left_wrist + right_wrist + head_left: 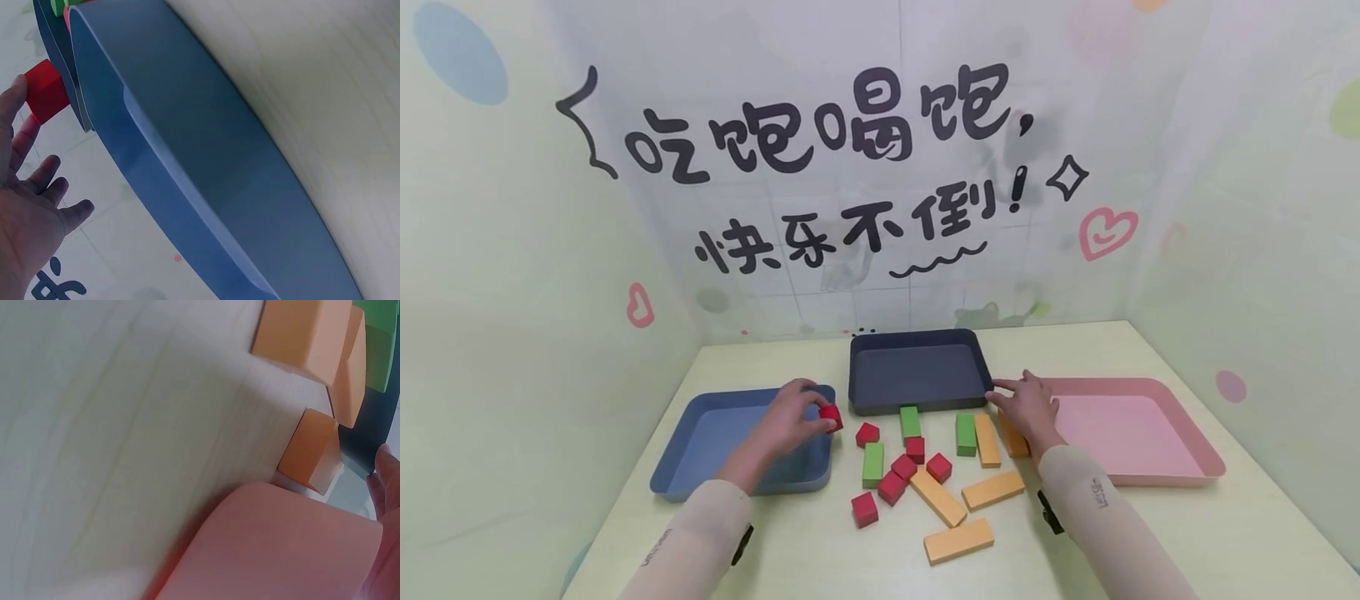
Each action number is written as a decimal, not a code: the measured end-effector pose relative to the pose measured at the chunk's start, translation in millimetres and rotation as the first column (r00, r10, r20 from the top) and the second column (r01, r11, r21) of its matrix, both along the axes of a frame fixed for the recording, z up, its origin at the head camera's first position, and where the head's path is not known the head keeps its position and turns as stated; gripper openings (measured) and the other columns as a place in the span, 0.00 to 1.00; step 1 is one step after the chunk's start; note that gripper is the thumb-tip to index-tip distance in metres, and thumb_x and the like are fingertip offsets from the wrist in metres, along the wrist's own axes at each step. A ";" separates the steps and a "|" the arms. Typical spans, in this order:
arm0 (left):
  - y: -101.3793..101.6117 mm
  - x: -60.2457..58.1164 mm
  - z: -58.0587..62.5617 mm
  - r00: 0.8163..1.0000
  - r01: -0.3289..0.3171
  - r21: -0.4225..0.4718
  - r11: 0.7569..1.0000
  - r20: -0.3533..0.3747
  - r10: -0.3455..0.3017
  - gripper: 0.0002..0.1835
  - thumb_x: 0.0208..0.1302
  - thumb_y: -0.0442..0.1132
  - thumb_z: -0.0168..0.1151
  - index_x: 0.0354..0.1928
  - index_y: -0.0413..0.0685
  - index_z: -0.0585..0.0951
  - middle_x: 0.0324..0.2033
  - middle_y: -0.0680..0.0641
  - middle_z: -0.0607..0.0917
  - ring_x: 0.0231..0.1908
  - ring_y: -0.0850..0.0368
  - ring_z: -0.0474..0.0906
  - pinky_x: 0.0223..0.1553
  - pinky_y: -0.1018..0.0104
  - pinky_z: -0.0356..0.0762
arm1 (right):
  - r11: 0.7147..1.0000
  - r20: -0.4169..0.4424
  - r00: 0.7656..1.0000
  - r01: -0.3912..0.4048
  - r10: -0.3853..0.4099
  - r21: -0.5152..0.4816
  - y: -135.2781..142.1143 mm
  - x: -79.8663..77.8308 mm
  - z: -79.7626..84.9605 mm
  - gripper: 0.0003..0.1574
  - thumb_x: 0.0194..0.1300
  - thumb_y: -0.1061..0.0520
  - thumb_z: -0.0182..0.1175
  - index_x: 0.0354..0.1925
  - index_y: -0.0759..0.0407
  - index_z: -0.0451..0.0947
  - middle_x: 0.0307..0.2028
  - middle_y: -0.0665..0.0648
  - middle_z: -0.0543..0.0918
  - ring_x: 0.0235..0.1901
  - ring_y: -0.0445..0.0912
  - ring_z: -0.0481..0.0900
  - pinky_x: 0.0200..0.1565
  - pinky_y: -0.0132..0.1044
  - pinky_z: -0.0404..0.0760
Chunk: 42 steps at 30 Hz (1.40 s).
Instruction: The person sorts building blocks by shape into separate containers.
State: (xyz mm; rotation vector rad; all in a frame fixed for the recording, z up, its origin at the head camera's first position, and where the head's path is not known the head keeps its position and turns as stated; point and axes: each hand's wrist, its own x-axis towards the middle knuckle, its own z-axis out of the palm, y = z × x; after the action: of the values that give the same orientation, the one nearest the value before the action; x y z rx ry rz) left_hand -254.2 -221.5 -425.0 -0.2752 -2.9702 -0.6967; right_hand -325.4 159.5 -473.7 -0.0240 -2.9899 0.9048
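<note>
Between thumb and fingertips my left hand (786, 421) pinches a red cube (831, 417), raised over the right rim of the blue tray (715, 437). In the left wrist view, the cube (47, 92) sits at the thumb and a fingertip, the other fingers spread. My right hand (1028, 408) reaches over the left end of the pink tray (1127, 429). Its loosely extended fingertips are at the right front corner of the dark tray (921, 375); whether they touch its rim I cannot tell. An orange block (1013, 435) lies partly hidden beneath that hand.
Several red cubes (892, 487) lie scattered mid-table. Three green blocks (873, 465) and several orange blocks (958, 542) lie among them, some right against the dark tray's front. Walls enclose the table (805, 550) at the back and both sides.
</note>
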 end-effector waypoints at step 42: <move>-106.4 9.2 -21.0 0.978 -0.166 0.022 0.986 0.129 0.161 0.33 0.57 0.50 0.62 0.58 0.34 0.68 0.53 0.29 0.70 0.54 0.34 0.64 0.52 0.41 0.60 | 1.000 -0.022 1.000 0.000 -0.001 -0.023 -2.8 3.2 0.6 0.27 0.60 0.42 0.56 0.55 0.51 0.75 0.64 0.71 0.52 0.61 0.68 0.45 0.52 0.68 0.45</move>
State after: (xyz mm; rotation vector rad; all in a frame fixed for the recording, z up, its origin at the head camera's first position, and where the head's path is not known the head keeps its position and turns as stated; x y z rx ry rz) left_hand -245.0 -327.9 -446.0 0.0169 -3.0505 -0.7691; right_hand -322.2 156.8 -473.2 -0.0155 -2.9597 0.9330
